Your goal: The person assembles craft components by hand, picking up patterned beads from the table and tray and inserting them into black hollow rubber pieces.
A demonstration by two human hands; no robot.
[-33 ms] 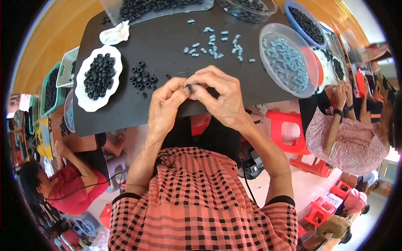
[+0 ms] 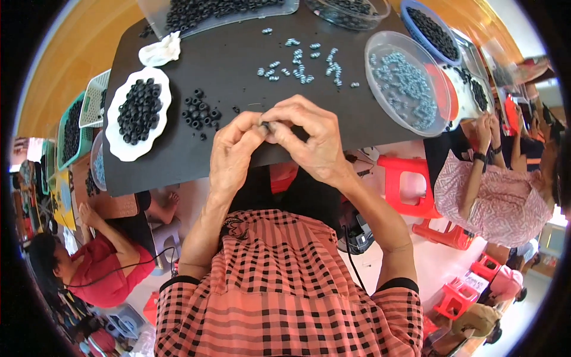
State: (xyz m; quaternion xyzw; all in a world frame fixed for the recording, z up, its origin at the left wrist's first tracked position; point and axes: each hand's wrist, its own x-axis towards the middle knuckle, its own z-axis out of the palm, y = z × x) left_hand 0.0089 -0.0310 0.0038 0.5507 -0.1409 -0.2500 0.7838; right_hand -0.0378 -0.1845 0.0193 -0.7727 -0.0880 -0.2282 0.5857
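My left hand (image 2: 234,149) and my right hand (image 2: 309,140) meet over the near edge of the dark table. Both pinch a small dark bead-like piece (image 2: 266,125) between thumbs and fingertips; most of it is covered by the fingers. A loose heap of black ring-shaped beads (image 2: 200,111) lies on the table left of my hands. Beyond my fingertips are scattered small blue-and-white striped pieces (image 2: 298,62). To the left, a white scalloped plate (image 2: 163,110) holds more black beads (image 2: 140,110).
A round clear tub (image 2: 376,89) of blue pieces stands at the right, with a blue bowl (image 2: 410,30) of black beads behind it. A clear bin (image 2: 238,16) lines the far edge. A crumpled white cloth (image 2: 159,52) lies far left. Co-workers (image 2: 107,262) sit on both sides.
The table and the things on it sit slightly further left in the picture. My hands keep the same pinch on the small dark piece.
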